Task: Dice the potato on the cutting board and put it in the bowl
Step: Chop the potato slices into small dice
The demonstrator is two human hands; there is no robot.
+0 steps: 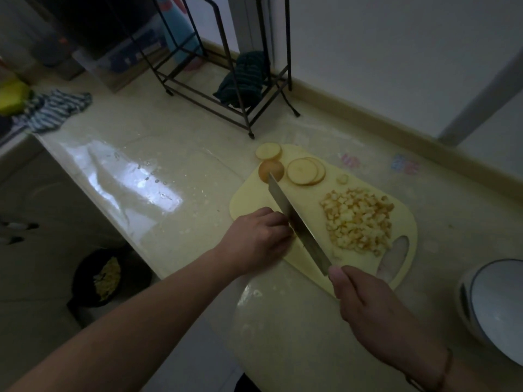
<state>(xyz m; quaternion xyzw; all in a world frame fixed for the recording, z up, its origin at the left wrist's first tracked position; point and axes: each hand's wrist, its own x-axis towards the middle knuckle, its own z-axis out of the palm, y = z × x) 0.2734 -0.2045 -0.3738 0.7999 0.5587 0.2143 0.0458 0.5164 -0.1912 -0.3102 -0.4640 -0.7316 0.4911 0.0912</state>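
A pale yellow cutting board [254,199] lies on the counter. A heap of diced potato [358,219] covers its right side. Round potato slices [304,171] and a potato end piece [271,169] lie at its far end, with one more slice [268,150] at the far edge. My right hand [368,301] grips the handle of a long knife [297,222], whose blade slants across the board. My left hand [259,239] is curled over a piece of potato right against the blade; the piece is almost wholly hidden. A white bowl [498,309] stands at the right edge.
A black wire rack [226,89] holding a dark cloth stands at the back of the counter. A striped cloth [53,108] lies at the far left. The counter's left edge drops to the floor, where a dark bin [107,275] holds scraps. A wall runs behind.
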